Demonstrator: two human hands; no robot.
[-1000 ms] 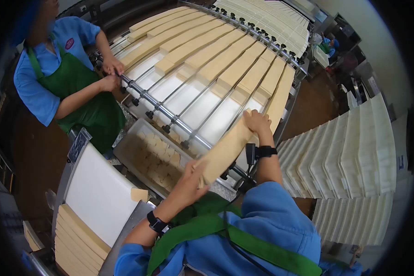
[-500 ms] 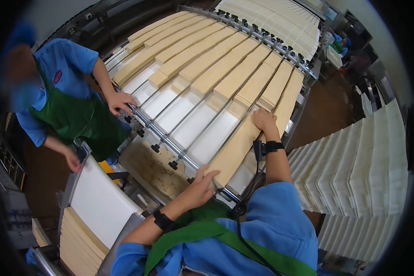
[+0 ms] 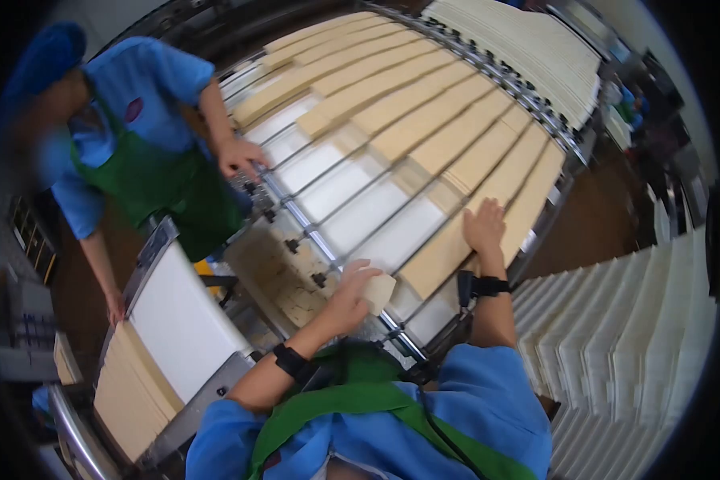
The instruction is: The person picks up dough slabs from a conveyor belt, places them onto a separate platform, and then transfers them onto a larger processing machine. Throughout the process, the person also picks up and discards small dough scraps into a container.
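Observation:
Long flat cream-coloured dough-like strips [image 3: 412, 136] lie in rows between thin metal rods on a white belt [image 3: 352, 216]. My left hand [image 3: 350, 298] grips a small pale dough-like piece [image 3: 381, 294] above the front metal bar [image 3: 300, 220]. My right hand [image 3: 486, 228] rests flat, fingers stretched out, on the nearest strip [image 3: 440, 258]. That strip's front end lies just beyond the small piece, short of the bar. A black band is on each of my wrists.
A co-worker in a green apron [image 3: 164, 176] stands left, one hand at the bar, the other at a stack of strips [image 3: 136, 380] beside a white sloping belt [image 3: 188, 344]. A crumb-strewn bin [image 3: 276, 272] sits below the bar. White ribbed sheets [image 3: 608, 320] stand right.
The front end of the nearest strip is now farther from the bar, and the small piece is in my left hand. My right hand has flattened. The co-worker's lower hand has moved down to the stack.

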